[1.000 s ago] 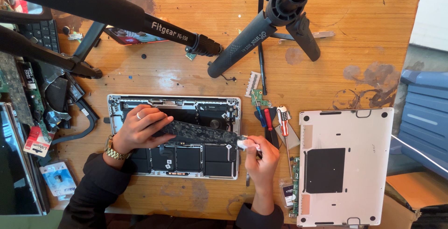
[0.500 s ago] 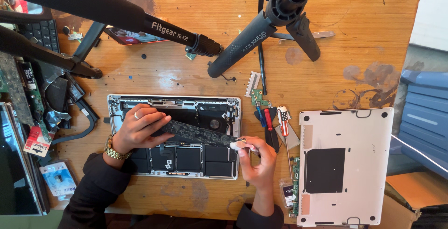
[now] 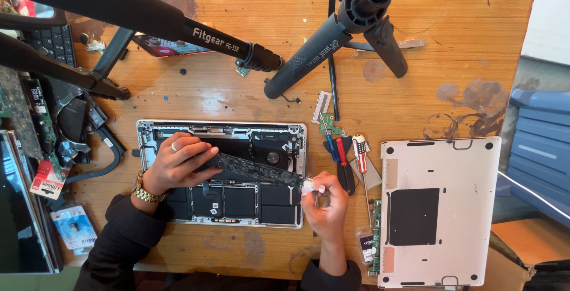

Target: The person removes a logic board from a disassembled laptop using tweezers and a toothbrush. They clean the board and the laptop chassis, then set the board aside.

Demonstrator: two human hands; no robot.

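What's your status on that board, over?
Left hand grips the long dark board over the open laptop. Right hand pinches its right end. Screwdrivers lie just right, clear.

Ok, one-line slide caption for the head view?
Both hands, left hand and right hand, hold a dark circuit board over an opened laptop on a wooden table.

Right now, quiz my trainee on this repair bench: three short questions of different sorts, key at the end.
1. True or false: the left hand rests on the long dark circuit board lifted over the opened laptop.
2. Which side of the laptop does the removed bottom cover lie on? A its left, B its right, C behind it.
3. Fill in: the right hand meets the board at its ___ end.

Key: 1 true; 2 B; 3 right.
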